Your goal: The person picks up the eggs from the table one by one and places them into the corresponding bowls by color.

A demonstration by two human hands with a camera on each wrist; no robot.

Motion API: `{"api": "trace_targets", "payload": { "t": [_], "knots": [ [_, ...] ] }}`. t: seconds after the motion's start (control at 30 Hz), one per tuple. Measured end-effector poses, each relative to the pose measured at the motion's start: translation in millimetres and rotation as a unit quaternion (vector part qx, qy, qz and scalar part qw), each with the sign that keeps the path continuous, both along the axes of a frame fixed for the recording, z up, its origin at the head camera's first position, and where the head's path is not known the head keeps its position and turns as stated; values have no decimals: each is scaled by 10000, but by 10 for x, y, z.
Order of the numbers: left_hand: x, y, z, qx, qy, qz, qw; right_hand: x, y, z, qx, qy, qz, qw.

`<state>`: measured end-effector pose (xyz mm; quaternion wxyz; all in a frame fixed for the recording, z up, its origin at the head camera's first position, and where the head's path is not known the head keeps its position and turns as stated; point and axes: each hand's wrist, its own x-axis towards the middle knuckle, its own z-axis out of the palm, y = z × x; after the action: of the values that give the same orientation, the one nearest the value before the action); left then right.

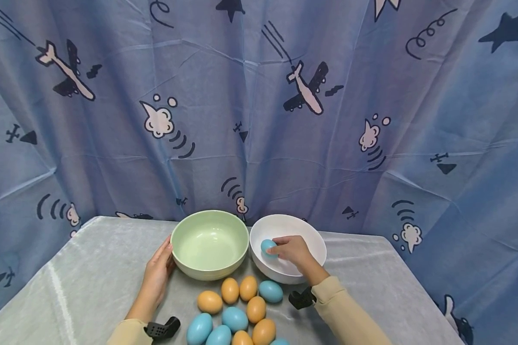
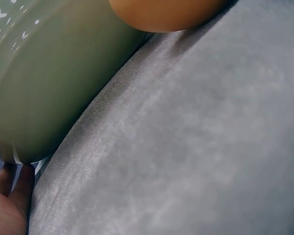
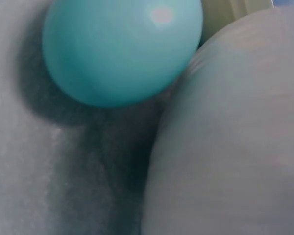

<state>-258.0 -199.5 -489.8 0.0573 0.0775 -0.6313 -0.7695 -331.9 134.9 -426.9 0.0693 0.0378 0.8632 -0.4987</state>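
Observation:
In the head view my right hand [image 1: 294,250] pinches a blue egg [image 1: 268,247] between thumb and fingers, inside the white bowl [image 1: 287,224]. My left hand [image 1: 157,274] lies along the left side of the light green bowl [image 1: 210,244], its fingers extended against the outer wall. Fingertips [image 2: 22,183] touch the green bowl's lower side [image 2: 54,93] in the left wrist view. The right wrist view shows the white bowl's outer wall [image 3: 235,137] beside another blue egg [image 3: 120,49]; the right hand is out of that view.
Several orange eggs [image 1: 209,302] and blue eggs [image 1: 235,319] lie loose on the grey cloth-covered table [image 1: 112,268], in front of the two bowls. One blue egg [image 1: 270,291] sits close before the white bowl. A patterned blue curtain [image 1: 259,143] hangs behind the table.

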Motion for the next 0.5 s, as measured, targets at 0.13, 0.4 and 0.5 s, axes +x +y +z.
{"api": "trace_targets", "payload": {
  "t": [0.13, 0.4, 0.5],
  "knots": [
    [-5, 5, 5, 24, 8, 4, 10000, -9, 8, -5, 70, 19, 37, 10000],
    [-3, 15, 17, 21, 6, 14, 10000, -9, 6, 1, 234, -42, 118, 9996],
    [1, 19, 26, 49, -18, 22, 10000, -15, 7, 0, 289, -7, 147, 9995]
  ]
}}
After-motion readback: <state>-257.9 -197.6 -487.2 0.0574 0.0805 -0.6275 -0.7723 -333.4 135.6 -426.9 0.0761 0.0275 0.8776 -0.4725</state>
